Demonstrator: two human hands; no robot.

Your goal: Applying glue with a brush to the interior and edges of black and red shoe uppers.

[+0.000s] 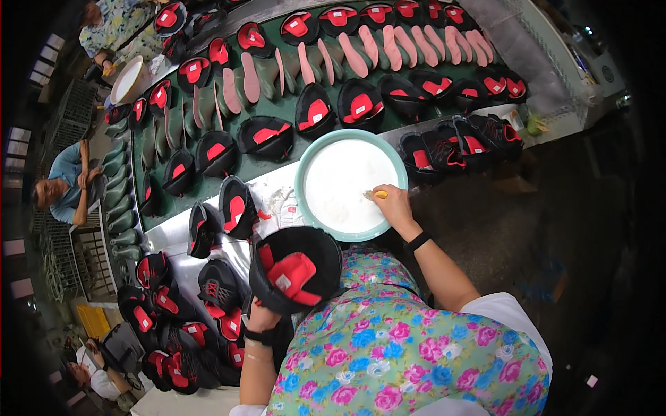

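Bench w/ green top (274, 107), metal ledge (166, 225) along near edge. Far edge: row of blk. uppers (297, 26) w/ red linings, running most of its length. Mid-top: pink insoles (354, 55) set close tog., interspersed w/ grey-green sole-shaped pcs. (267, 78). Nr. edge: second row, blk./red uppers (359, 104). Ledge, toward right-hand nr. corner: blk./red shoes (475, 145) bunched tog. Ledge, mid-length: teal-rimmed basin (303, 180), prob. part-supported there; underside hidden.
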